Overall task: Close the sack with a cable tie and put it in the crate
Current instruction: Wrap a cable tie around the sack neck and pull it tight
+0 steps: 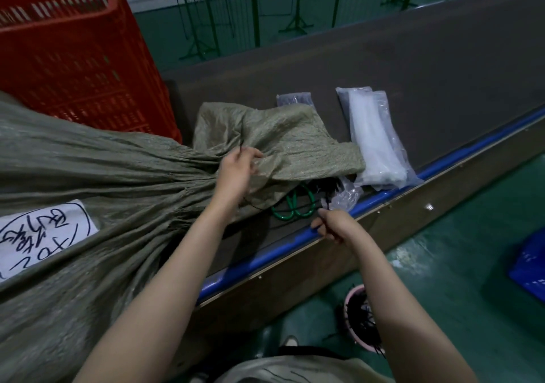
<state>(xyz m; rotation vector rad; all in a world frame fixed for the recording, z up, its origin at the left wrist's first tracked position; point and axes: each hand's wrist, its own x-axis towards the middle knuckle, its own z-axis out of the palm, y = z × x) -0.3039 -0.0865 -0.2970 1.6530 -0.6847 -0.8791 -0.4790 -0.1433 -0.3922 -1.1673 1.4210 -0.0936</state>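
A big grey-green woven sack [88, 170] lies on the dark table, its neck gathered into pleats and its loose mouth flopped to the right. My left hand [237, 170] sits on the gathered neck and pinches one end of a thin black cable tie [241, 144] that sticks up. My right hand [331, 225] is near the table's blue edge, fingers closed on the tie's other end. The red slatted crate [79, 58] stands behind the sack at the upper left.
Green-handled scissors [295, 205] lie partly under the sack's mouth. Clear packs of white ties [374, 138] rest to the right. A white handwritten label [41, 232] is on the sack. A pink bucket of black ties [358, 315] and a blue crate [530, 261] stand on the green floor.
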